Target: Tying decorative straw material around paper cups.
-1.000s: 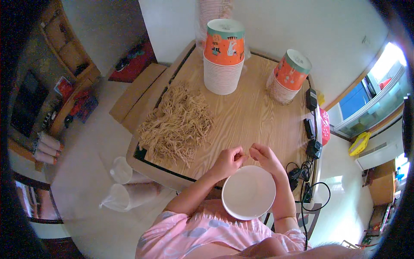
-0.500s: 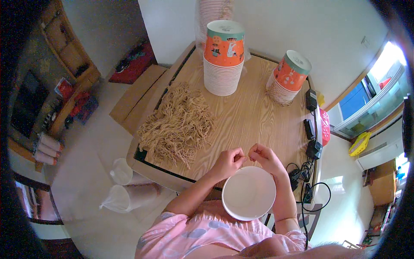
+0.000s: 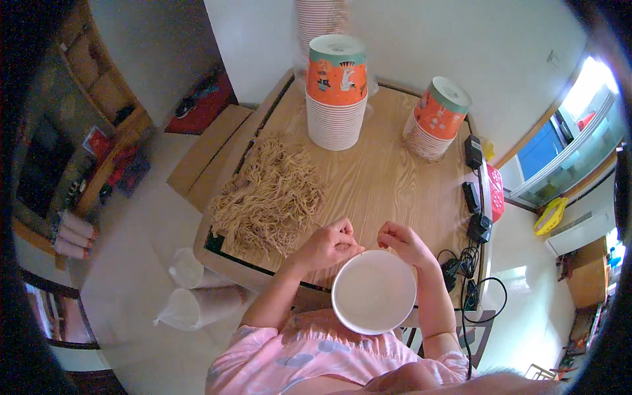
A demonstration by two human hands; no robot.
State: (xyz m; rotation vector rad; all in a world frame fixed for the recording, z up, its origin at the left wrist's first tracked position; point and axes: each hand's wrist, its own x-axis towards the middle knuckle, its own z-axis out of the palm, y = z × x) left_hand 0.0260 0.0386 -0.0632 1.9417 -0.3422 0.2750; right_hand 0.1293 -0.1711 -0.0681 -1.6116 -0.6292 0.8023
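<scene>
A white paper bucket (image 3: 374, 292) rests against my front at the table's near edge, open end up, its plain white inside showing. Just beyond its far rim on the left, my left hand (image 3: 329, 245) is closed in a pinch. Across a small gap, my right hand (image 3: 403, 243) is closed too, thumb and fingers pressed together above the rim's right part. Whatever either pinch holds is too fine to make out. Left of my left hand lies a tangled heap of tan cords (image 3: 270, 197).
On the wood-grain table (image 3: 382, 191) stand a tall upside-down stack of orange-and-green paper buckets (image 3: 337, 89) and a shorter stack (image 3: 438, 118) with cord around its lower part. Black power adapters (image 3: 479, 227) and cables line the right edge. Bagged stacks (image 3: 197, 308) lie on the floor at left.
My hands have drawn apart, the left one moving left and the right staying almost in place. The bucket has shifted slightly left with the view.
</scene>
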